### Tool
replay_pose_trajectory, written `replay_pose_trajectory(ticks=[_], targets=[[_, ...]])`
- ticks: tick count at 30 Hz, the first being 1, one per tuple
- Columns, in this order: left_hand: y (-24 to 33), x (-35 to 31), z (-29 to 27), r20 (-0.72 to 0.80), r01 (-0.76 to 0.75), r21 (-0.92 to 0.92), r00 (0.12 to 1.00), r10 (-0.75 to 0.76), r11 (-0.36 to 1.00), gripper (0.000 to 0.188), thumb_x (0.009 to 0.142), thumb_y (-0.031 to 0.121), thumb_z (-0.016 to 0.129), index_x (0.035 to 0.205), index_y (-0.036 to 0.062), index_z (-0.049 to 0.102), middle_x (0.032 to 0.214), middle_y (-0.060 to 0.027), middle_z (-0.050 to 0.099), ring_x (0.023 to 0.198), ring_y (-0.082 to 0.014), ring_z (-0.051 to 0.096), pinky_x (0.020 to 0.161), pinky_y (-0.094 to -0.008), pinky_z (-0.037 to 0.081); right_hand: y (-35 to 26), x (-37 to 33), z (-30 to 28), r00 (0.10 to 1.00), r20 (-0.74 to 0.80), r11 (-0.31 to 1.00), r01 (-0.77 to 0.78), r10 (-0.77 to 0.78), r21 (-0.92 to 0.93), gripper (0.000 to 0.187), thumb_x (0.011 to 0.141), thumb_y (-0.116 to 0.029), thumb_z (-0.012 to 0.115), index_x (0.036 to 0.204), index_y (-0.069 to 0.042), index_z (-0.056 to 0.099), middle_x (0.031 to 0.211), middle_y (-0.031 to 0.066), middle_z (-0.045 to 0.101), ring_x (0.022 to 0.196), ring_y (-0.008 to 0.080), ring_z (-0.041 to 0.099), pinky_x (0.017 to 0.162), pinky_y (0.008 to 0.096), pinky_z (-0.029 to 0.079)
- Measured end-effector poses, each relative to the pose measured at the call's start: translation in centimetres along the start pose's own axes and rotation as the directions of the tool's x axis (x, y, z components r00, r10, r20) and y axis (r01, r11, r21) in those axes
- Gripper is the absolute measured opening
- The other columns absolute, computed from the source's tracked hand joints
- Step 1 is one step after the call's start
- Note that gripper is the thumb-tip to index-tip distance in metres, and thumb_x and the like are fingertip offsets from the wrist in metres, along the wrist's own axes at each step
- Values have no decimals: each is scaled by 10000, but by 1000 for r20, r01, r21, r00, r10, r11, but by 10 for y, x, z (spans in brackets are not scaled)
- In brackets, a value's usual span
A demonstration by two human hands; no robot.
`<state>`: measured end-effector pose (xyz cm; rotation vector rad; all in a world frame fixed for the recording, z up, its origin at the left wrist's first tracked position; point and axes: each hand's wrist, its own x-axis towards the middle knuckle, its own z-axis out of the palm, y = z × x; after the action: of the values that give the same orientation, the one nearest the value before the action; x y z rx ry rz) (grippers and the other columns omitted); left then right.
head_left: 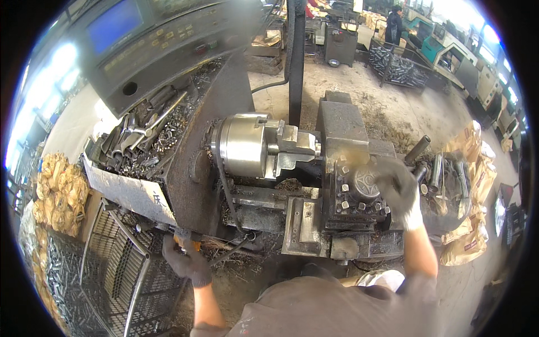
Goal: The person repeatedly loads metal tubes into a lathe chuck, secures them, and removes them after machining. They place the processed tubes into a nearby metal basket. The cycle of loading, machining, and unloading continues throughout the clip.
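Note:
My left hand (188, 263), in a dark grey glove, is at the lower front corner of the lathe, beside a small yellow-orange part (195, 246). Its fingers are curled, and what they hold, if anything, is hidden. My right hand (397, 188), in a grey glove with a white cuff, is over the right side of the square tool post (359, 194) with its round cap and several bolts. Motion blurs its fingers. Left of the tool post, a shiny lathe chuck (242, 146) has its stepped jaws (295, 147) around a small metal piece (318, 147).
A tray (132, 188) of metal chips and tools lies left of the chuck, below a control panel (151, 48). A wire basket (118, 264) stands lower left. Metal tubes (437, 171) and paper sacks (466, 247) are at right. Another person (394, 25) stands far back.

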<state>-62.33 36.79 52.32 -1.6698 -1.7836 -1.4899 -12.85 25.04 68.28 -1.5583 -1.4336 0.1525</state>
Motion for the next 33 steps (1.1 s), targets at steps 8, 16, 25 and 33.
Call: replay_pose_trajectory(ticks=[8, 16, 25, 33], targets=[[220, 211, 141, 251, -428, -43, 870, 424, 903, 667, 1017, 347, 616, 1628, 155, 431, 1445, -253, 649, 1253, -465, 662, 1108, -595, 483, -6, -89, -2, 984, 173, 977, 14, -52, 212, 399, 805, 139, 636, 1180, 51, 741, 1053, 188, 808, 860, 232, 804, 766, 348, 667], [273, 297, 212, 532, -289, 218, 836, 135, 932, 915, 965, 491, 662, 1724, 243, 216, 1365, -274, 693, 1183, -470, 702, 1054, -577, 518, 22, -109, -15, 896, 439, 947, -194, 65, 255, 366, 852, 6, 759, 1218, -1, 753, 1044, 150, 811, 886, 256, 805, 802, 358, 644], [135, -29, 61, 689, -201, -209, 665, 290, 957, 271, 984, 395, 689, 1042, 137, 746, 975, -127, 752, 891, -371, 733, 796, -501, 589, 2, -98, 46, 747, 655, 927, -158, -113, 340, 288, 872, 25, 711, 1152, -12, 770, 1092, 156, 802, 957, 220, 781, 840, 346, 623], [-123, -443, -298, 227, 610, 791, -225, -947, 45, 573, 945, 513, 662, 1292, 67, 756, 1335, -243, 729, 1281, -432, 674, 1090, -482, 517, -47, -165, 226, 267, 937, 914, -276, -224, 297, 337, 900, 16, 643, 1224, 51, 729, 1142, 172, 800, 879, 206, 793, 835, 319, 634]])
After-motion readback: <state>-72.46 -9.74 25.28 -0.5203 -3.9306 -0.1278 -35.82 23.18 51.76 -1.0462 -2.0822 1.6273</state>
